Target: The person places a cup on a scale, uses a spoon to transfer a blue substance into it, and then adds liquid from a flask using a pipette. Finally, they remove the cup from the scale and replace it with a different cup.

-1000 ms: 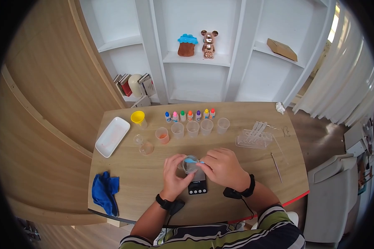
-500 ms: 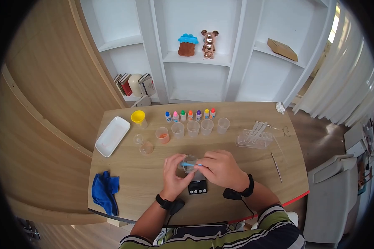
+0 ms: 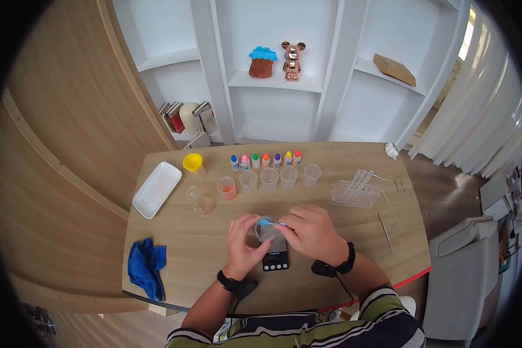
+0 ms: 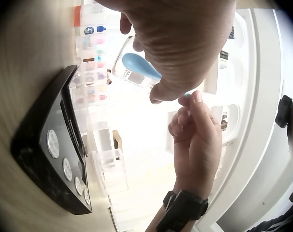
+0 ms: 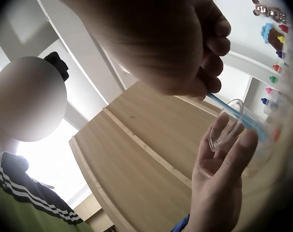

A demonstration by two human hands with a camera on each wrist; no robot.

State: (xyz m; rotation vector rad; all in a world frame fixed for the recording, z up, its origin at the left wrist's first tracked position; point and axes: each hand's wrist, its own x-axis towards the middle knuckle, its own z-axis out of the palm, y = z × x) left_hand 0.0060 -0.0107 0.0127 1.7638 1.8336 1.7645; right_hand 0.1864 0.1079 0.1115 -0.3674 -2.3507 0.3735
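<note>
My left hand [image 3: 243, 240] grips a clear measuring cup [image 3: 266, 233], thumb on the near side and fingers on the far side. The cup is tilted above a black kitchen scale [image 3: 276, 263]. With thumb and fingertips, my right hand [image 3: 313, 232] pinches the handle of a light blue spoon [image 3: 265, 222]. In the left wrist view the spoon's bowl [image 4: 138, 65] is inside the cup [image 4: 118, 68], near printed volume marks. The right wrist view shows the spoon [image 5: 252, 125] passing through the cup's rim.
Behind the hands stand several plastic cups [image 3: 269, 180], one with orange liquid [image 3: 229, 193], and a row of dropper bottles [image 3: 265, 162]. A white tray [image 3: 156, 190], yellow funnel [image 3: 194, 163] and blue cloth [image 3: 147, 269] lie left. Right are a tube rack [image 3: 354, 195] and thin rod [image 3: 385, 234].
The spoon has swung toward me in the cup and then back to the far side, my right hand moving slightly with it. My left hand stays in place with the cup.
</note>
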